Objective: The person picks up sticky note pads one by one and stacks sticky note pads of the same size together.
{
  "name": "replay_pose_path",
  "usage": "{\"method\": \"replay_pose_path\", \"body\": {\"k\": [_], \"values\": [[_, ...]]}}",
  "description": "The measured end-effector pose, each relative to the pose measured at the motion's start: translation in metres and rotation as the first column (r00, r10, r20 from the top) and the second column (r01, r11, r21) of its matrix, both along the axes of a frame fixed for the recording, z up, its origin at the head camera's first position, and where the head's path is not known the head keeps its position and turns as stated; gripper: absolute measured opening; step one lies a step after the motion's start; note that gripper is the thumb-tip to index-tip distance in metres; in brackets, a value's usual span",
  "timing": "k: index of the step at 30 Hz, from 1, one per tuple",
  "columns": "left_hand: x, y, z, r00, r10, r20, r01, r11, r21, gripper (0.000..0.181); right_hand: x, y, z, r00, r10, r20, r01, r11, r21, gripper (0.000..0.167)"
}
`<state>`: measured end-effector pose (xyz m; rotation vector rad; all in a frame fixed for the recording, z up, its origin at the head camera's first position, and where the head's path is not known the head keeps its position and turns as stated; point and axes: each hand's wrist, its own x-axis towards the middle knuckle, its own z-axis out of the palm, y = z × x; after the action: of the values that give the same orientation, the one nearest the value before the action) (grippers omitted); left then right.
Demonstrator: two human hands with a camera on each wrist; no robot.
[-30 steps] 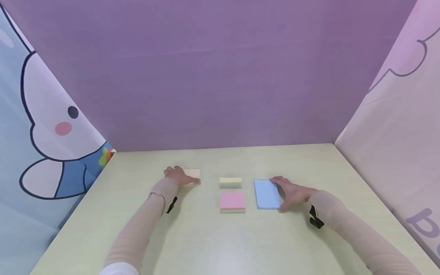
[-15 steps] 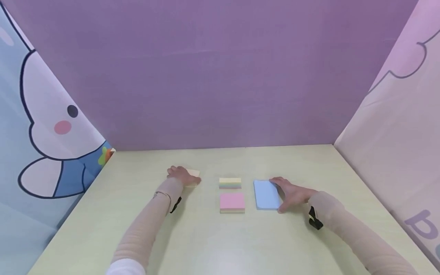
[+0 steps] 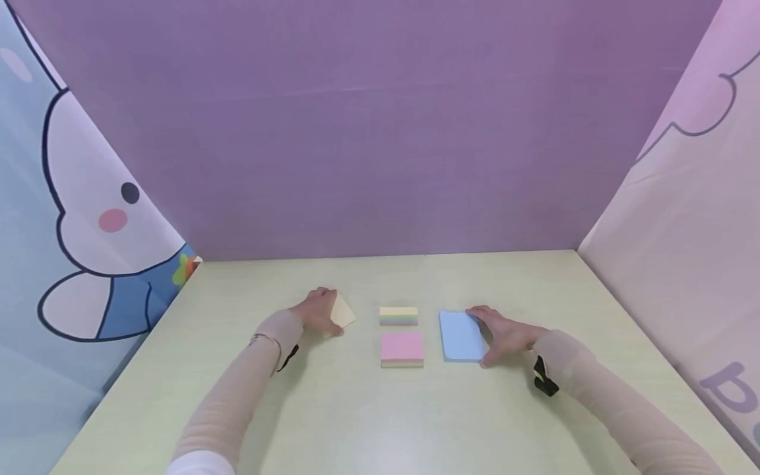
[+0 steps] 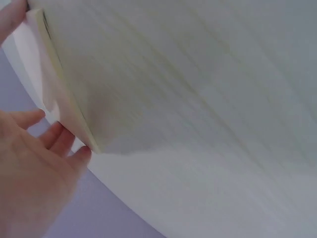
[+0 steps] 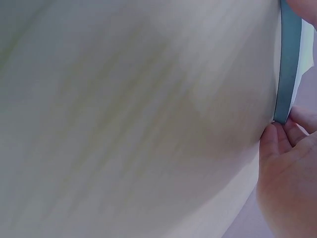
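Note:
In the head view my left hand [image 3: 319,311] grips a cream sticky note pad [image 3: 342,313] that lies turned at an angle on the table. The left wrist view shows the thumb at one end of the pad [image 4: 62,82] and the fingertips [image 4: 81,154] at the other. At right, my right hand [image 3: 505,334] holds a blue sticky note pad [image 3: 461,336] by its right side, thumb at the near corner and fingers at the far one. The thick edge of that pad [image 5: 288,64] shows in the right wrist view.
Between the hands lie a pink-topped sticky note stack [image 3: 402,348] and, just behind it, a narrower stack [image 3: 398,315] with yellow on top and coloured layers. A purple backdrop [image 3: 380,132] rises behind the pale table [image 3: 380,422], with printed cloths at both sides.
The cream pad has turned from square with the table to a slant and shifted slightly right, as my left hand rotated with it. The right hand and blue pad stay put.

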<state>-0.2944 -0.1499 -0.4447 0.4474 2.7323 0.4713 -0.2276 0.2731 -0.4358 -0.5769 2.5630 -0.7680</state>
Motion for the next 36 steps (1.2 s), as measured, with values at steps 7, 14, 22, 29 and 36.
{"method": "replay_pose_path", "body": {"k": [7,14,22,29,36], "values": [[0.015,-0.001,0.011,0.991,0.137,0.001,-0.137,0.99,-0.037,0.115,-0.001,0.002,-0.003,1.0,0.01,-0.011,-0.01,1.0,-0.022,0.107],[0.015,0.004,0.019,0.986,0.168,0.007,-0.166,0.981,-0.105,0.112,-0.002,0.003,-0.005,0.999,0.021,-0.026,-0.021,0.999,-0.026,0.107],[0.005,0.005,0.019,0.993,0.119,0.008,-0.116,0.984,-0.134,0.088,-0.003,0.003,-0.006,1.0,0.004,-0.012,-0.005,1.0,-0.026,0.106],[0.01,0.006,0.019,0.993,0.115,-0.01,-0.116,0.989,-0.089,0.093,-0.002,0.003,-0.003,1.0,0.014,-0.012,-0.014,1.0,-0.021,0.106],[0.01,0.003,0.01,0.995,0.078,-0.055,-0.082,0.995,-0.062,0.097,0.0,0.002,-0.002,1.0,0.006,-0.009,-0.007,0.999,-0.033,0.106]]}}
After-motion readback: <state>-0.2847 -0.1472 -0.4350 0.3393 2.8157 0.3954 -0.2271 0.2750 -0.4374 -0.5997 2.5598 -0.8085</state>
